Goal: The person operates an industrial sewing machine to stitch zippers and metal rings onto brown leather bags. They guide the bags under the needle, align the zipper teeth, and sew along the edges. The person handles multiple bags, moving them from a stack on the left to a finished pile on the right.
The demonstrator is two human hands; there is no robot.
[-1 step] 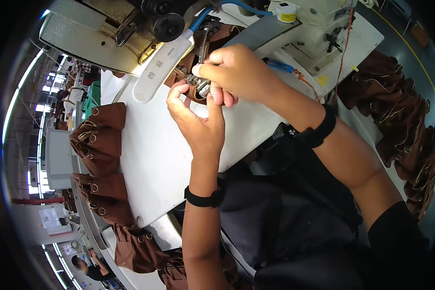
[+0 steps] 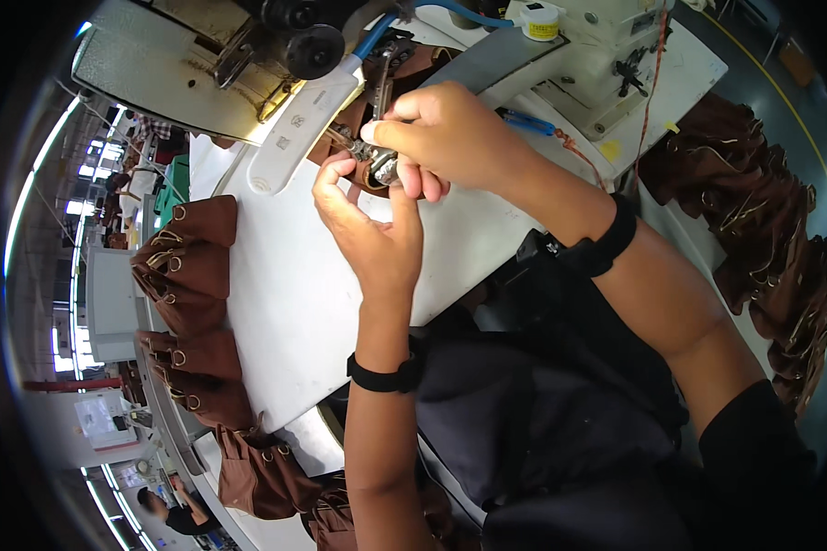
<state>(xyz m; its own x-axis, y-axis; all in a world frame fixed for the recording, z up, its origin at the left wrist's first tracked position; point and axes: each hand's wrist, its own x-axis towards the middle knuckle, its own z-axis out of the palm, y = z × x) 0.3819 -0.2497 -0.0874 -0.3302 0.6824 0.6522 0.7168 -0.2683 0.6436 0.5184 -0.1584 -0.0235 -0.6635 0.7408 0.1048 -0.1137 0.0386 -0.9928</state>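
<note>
Under the sewing machine head [image 2: 170, 69], a brown leather piece [image 2: 324, 147] lies around the metal presser foot and bobbin parts [image 2: 384, 169]. My left hand [image 2: 372, 230] holds the near edge of that leather, fingers curled at its left side and thumb by the shiny round metal part. From the right, my right hand [image 2: 459, 138] reaches in with thumb and forefinger pinched beside the upright metal bar [image 2: 383, 92]. Whatever sits in that pinch is too small or hidden. Its other fingers curl down close to my left thumb.
A pale rounded guard [image 2: 294, 138] hangs left of my hands. Brown leather bags [image 2: 188, 248] line the table's left edge; more brown pieces [image 2: 726, 193] are heaped at right. Blue-handled snips [image 2: 528, 122] and a small white tub [image 2: 539, 23] lie behind my right wrist. Another person [image 2: 179, 510] is far left.
</note>
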